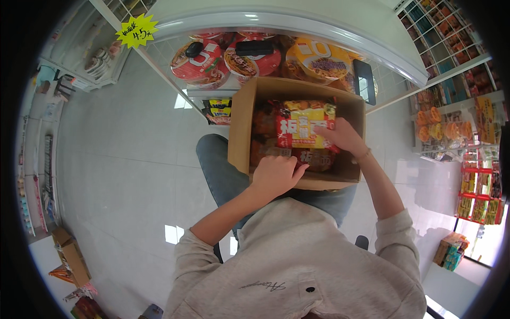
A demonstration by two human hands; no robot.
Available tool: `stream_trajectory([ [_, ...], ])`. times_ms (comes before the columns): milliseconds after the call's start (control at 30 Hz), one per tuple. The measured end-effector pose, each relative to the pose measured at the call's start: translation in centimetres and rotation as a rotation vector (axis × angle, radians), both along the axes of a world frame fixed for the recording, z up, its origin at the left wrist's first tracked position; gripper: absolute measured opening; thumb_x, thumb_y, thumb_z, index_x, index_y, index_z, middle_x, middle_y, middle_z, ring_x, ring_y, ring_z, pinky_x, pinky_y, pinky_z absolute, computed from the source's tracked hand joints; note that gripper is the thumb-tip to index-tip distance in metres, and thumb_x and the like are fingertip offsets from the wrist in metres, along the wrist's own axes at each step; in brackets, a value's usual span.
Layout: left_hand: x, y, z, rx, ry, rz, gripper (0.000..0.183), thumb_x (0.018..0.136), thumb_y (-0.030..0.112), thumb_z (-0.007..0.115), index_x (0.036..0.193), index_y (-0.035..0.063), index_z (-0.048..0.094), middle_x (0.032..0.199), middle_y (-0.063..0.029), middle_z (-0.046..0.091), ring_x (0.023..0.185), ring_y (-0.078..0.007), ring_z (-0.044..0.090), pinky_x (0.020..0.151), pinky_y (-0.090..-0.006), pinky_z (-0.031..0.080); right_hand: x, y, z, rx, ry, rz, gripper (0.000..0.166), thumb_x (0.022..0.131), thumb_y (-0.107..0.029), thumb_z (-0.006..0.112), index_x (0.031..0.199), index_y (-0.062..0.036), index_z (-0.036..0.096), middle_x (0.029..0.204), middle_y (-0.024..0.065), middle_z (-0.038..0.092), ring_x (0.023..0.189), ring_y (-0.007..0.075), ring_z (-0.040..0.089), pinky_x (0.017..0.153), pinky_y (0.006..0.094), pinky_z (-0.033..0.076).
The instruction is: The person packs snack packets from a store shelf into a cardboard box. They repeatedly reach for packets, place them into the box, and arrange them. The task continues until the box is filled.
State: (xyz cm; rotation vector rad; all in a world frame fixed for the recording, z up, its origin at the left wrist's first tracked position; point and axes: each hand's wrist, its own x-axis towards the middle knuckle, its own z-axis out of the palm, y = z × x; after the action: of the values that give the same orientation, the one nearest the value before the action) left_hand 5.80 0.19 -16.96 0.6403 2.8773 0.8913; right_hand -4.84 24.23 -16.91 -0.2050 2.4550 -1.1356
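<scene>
A cardboard box (242, 129) with its top open rests at my lap, against the front of a shelf. My right hand (346, 137) reaches in from the right and grips a red and yellow packet of noodles (306, 137), its thumb on the printed front. The packet is held above similar packets (314, 158) lying in the shade of the box. My left hand (275, 173) lies over the near wall of the box with its fingers bent inward. Its fingertips are partly hidden, so whether they hold a packet or only the wall is unclear.
Instant noodle bowls (255, 60) fill the shelf behind the box. A phone (364, 81) and a small black case (254, 48) lie on them. A white shelf edge (259, 20) overhangs the bowls. Stocked racks (446, 127) stand at the right, and another carton (71, 255) sits lower left.
</scene>
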Motion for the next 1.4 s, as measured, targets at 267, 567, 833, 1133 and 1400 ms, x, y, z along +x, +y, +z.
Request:
stream_trajectory([
  [267, 0.2, 0.2, -1.0, 0.001, 0.116, -0.040, 0.038, 0.096, 0.036, 0.064, 0.071, 0.0068, 0.065, 0.064, -0.0122, 0.066, 0.058, -0.0335, 0.066, 0.056, -0.0441, 0.053, -4.4, -5.8, -10.3, -0.196, -0.416, -0.134, 0.050, 0.087, -0.047, 0.078, 0.107, -0.0008, 0.074, 0.085, 0.0047, 0.072, 0.073, 0.0151, 0.067, 0.063, 0.0327, 0.055],
  [567, 0.1, 0.2, -1.1, -0.019, 0.139, -0.038, 0.034, 0.094, 0.032, 0.065, 0.071, 0.0068, 0.065, 0.065, -0.0123, 0.066, 0.059, -0.0338, 0.065, 0.057, -0.0434, 0.053, -4.4, -6.1, -8.7, -0.049, -0.322, -0.099, 0.048, 0.087, -0.044, 0.078, 0.104, -0.0005, 0.069, 0.081, 0.0088, 0.071, 0.070, 0.0152, 0.066, 0.061, 0.0305, 0.054],
  [833, 0.1, 0.2, -0.7, -0.011, 0.151, -0.026, 0.032, 0.093, 0.029, 0.065, 0.071, 0.0063, 0.063, 0.067, -0.0124, 0.065, 0.060, -0.0343, 0.064, 0.059, -0.0443, 0.053, -0.2, -8.6, -1.3, 0.544, 0.315, 0.263, 0.042, 0.085, -0.033, 0.068, 0.117, -0.0059, 0.066, 0.103, 0.0243, 0.073, 0.088, 0.0390, 0.073, 0.073, 0.0474, 0.060],
  [1133, -0.2, 0.6, -0.5, -0.034, 0.167, -0.057, 0.031, 0.094, 0.029, 0.065, 0.072, 0.0071, 0.064, 0.067, -0.0114, 0.065, 0.060, -0.0330, 0.065, 0.059, -0.0429, 0.054, -1.2, -6.7, -9.7, 0.502, 0.456, 0.434, 0.065, 0.083, -0.023, 0.068, 0.145, -0.0123, 0.053, 0.140, 0.0222, 0.057, 0.113, 0.0416, 0.065, 0.091, 0.0462, 0.057],
  [1400, -0.2, 0.4, -0.7, -0.043, 0.153, -0.034, 0.032, 0.095, 0.031, 0.064, 0.074, 0.0070, 0.066, 0.068, -0.0124, 0.066, 0.060, -0.0327, 0.066, 0.060, -0.0430, 0.055, 4.0, -2.7, 2.2, 0.031, 0.168, 0.260, 0.051, 0.093, -0.025, 0.067, 0.137, -0.0028, 0.058, 0.102, 0.0243, 0.071, 0.097, 0.0414, 0.069, 0.083, 0.0446, 0.055],
])
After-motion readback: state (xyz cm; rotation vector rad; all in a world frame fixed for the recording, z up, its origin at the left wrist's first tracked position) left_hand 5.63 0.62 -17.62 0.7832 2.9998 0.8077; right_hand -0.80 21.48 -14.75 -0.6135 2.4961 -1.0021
